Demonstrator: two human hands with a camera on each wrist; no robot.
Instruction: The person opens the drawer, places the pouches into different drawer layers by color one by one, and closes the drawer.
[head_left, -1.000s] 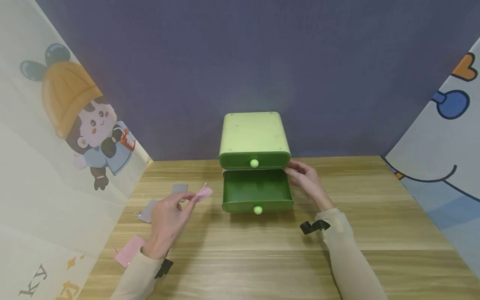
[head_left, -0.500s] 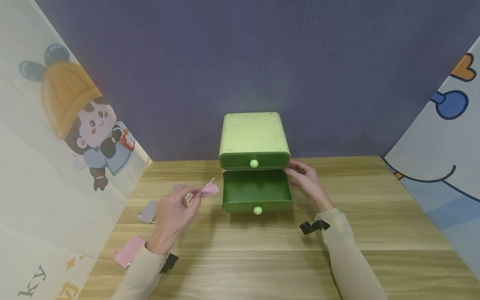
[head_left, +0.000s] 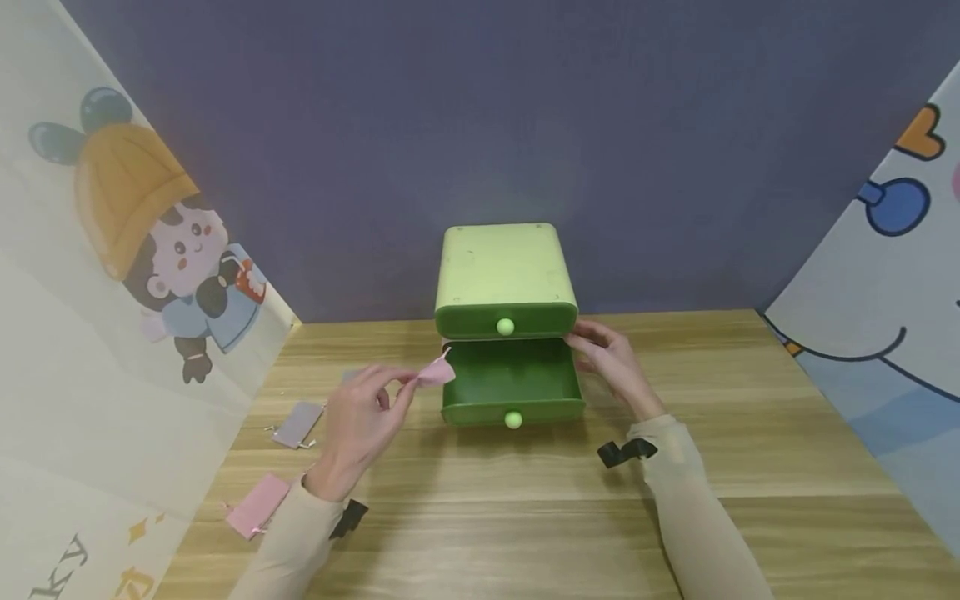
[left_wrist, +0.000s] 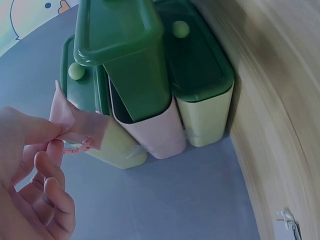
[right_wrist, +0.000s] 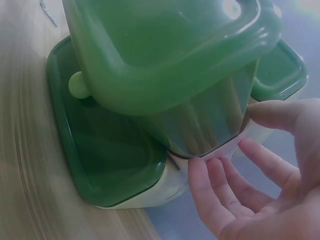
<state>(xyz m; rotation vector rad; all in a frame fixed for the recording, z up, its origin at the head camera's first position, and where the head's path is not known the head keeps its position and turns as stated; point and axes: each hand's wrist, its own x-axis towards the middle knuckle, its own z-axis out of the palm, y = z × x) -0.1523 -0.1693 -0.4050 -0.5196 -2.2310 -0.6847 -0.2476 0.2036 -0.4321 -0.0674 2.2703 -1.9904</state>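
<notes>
A small pink drawstring pouch (head_left: 437, 372) is pinched between the thumb and index finger of my left hand (head_left: 363, 421). It overlaps the left side of the open drawer (head_left: 476, 413) in the head view. In the left wrist view the pouch (left_wrist: 82, 122) hangs with its cord dangling below the fingers. The drawer belongs to a green cabinet (head_left: 506, 262) whose middle tier has a pink casing (right_wrist: 231, 146). My right hand (head_left: 615, 367) rests its fingertips on the right side of that casing, thumb close under the top tier. The drawer's visible floor is bare green.
A grey pouch (head_left: 297, 425) and a larger pink pouch (head_left: 258, 506) lie left on the wooden table (head_left: 525, 533). Another grey pouch is mostly hidden behind my left hand. A dark blue wall (head_left: 360, 167) stands behind the cabinet, with printed panels at both sides.
My left hand has moved right with the pink pouch, bringing it up to the drawer's left edge. The right hand has stayed on the cabinet's side.
</notes>
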